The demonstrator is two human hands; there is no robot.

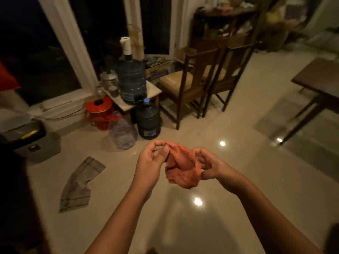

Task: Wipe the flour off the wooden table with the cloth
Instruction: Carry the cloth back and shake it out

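An orange cloth (182, 167) hangs crumpled in the air between both hands, above the tiled floor. My left hand (152, 162) pinches its upper left edge with thumb and fingers. My right hand (211, 165) grips its right side. The dark wooden table (319, 77) stands at the far right, well away from my hands, with only its corner and two legs in view. No flour is visible on it from here.
A grey striped rag (78, 184) lies on the floor to the left. Water jugs (148, 120), a red pot (99, 110) and a small low table crowd the window side. Two wooden chairs (201, 81) stand ahead. A grey box (29, 142) sits at left.
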